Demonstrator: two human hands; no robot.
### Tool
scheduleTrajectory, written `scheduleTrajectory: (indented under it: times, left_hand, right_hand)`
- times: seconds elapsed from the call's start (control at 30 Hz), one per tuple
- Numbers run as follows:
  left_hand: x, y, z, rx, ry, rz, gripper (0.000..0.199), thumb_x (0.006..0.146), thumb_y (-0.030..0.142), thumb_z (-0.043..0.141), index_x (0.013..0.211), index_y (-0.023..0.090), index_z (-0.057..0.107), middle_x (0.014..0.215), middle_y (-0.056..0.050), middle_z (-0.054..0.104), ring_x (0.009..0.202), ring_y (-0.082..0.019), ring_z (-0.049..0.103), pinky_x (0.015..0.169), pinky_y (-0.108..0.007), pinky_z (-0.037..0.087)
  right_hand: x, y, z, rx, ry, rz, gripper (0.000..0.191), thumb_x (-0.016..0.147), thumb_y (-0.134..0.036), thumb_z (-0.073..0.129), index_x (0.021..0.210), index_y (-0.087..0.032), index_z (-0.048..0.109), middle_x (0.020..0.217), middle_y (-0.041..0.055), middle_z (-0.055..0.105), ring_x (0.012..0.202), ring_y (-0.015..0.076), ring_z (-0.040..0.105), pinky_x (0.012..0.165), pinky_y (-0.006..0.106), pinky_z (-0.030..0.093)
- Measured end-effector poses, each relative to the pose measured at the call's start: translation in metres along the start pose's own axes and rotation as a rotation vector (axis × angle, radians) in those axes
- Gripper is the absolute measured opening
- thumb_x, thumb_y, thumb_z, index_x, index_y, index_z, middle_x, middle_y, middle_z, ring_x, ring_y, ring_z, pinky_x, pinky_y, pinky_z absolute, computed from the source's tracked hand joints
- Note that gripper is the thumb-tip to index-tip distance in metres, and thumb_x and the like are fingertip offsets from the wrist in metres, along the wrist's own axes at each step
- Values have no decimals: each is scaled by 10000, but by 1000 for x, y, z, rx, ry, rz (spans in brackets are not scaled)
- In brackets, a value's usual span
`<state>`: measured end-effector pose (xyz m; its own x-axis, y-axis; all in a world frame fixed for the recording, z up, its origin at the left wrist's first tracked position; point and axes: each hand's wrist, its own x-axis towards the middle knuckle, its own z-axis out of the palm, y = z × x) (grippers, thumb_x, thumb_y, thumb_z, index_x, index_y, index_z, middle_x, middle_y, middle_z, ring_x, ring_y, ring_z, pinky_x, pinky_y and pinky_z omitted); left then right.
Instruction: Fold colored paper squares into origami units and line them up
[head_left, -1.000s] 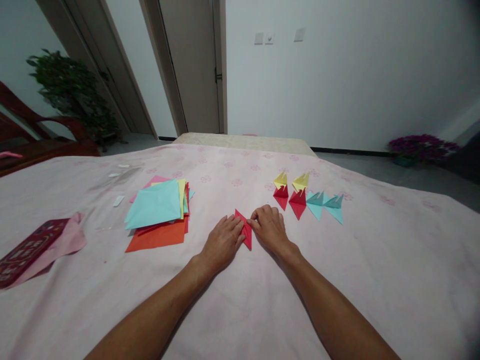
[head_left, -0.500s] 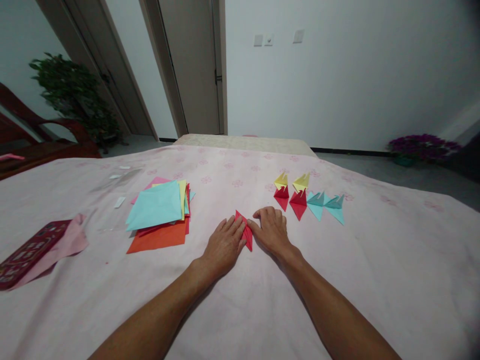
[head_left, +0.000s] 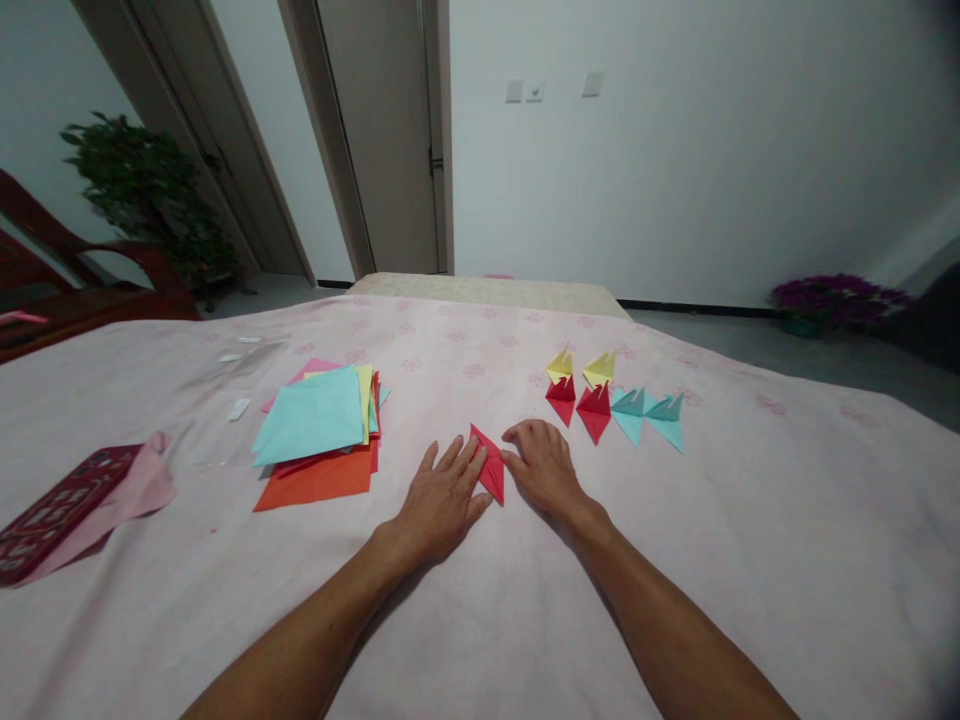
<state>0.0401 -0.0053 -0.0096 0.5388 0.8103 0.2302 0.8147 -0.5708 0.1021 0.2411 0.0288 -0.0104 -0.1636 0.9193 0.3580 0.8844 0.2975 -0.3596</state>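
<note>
A folded piece of red origami paper (head_left: pixel 491 472) lies flat on the pink cloth, its pointed ends toward the far left and near right. My left hand (head_left: pixel 442 492) rests flat with fingers spread, the fingertips on the paper's left side. My right hand (head_left: pixel 541 462) is at the right edge, fingers curled and the thumb tip at or touching the paper; whether it pinches anything is hidden. Beyond it stand folded paper cranes: yellow (head_left: pixel 600 370), red (head_left: pixel 595 412) and light blue (head_left: pixel 664 418).
A stack of coloured paper squares (head_left: pixel 311 415) lies to the left, light blue on top. Farther left are a dark red patterned packet (head_left: pixel 67 510) on pink paper, small white labels (head_left: pixel 239 409) and clear plastic wrapping (head_left: pixel 225 455). The pink tablecloth (head_left: pixel 750 560) spreads around.
My left thumb and fingers have spread and drawn back slightly left, uncovering more of the red paper. My right hand stays at the paper's right edge. The view has tilted slightly.
</note>
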Motion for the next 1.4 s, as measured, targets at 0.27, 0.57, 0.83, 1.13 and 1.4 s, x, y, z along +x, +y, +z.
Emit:
scheduleTrajectory:
  times: [0.27, 0.57, 0.83, 1.13, 1.4]
  left_hand:
    - [0, -7, 2, -147, 46, -20, 465, 1012, 358, 372, 1450, 206, 415, 1524, -96, 429, 1428, -287, 349, 1152, -535, 294]
    - [1, 1, -4, -380, 324, -122, 260, 958, 207, 485, 1187, 234, 607, 1192, -89, 608, 1095, -214, 598, 947, -379, 519]
    - [5, 1, -7, -435, 288, -148, 304, 929, 157, 491, 1206, 214, 604, 1211, -91, 588, 1114, -224, 580, 973, -390, 497]
    - [7, -1, -10, -575, 334, -318, 250, 950, 197, 430, 1140, 197, 592, 1134, -85, 593, 1067, -219, 586, 961, -399, 482]
    - [5, 3, -19, -627, 275, -334, 329, 972, 410, 449, 1167, 207, 618, 1122, -78, 628, 1082, -229, 587, 952, -381, 469]
  right_hand:
    - [-3, -7, -8, -4, 35, -8, 151, 921, -236, 537, 888, -246, 684, 1003, 51, 651, 1011, 246, 484, 889, 373, 362]
    - [-4, -13, -11, -17, 22, -10, 203, 824, -105, 560, 890, -240, 697, 1010, 63, 656, 1003, 258, 489, 860, 373, 375]
    - [-1, -13, -10, 50, 19, -68, 175, 835, -120, 576, 876, -231, 705, 994, 48, 670, 987, 239, 500, 861, 365, 384]
    - [-2, -11, -11, 269, 30, -217, 293, 868, -91, 550, 1051, -251, 714, 979, 37, 712, 964, 221, 570, 871, 380, 420]
    - [-6, -18, 0, 732, -47, -187, 433, 892, -111, 509, 1277, -278, 618, 1206, 37, 696, 1068, 192, 656, 971, 401, 508]
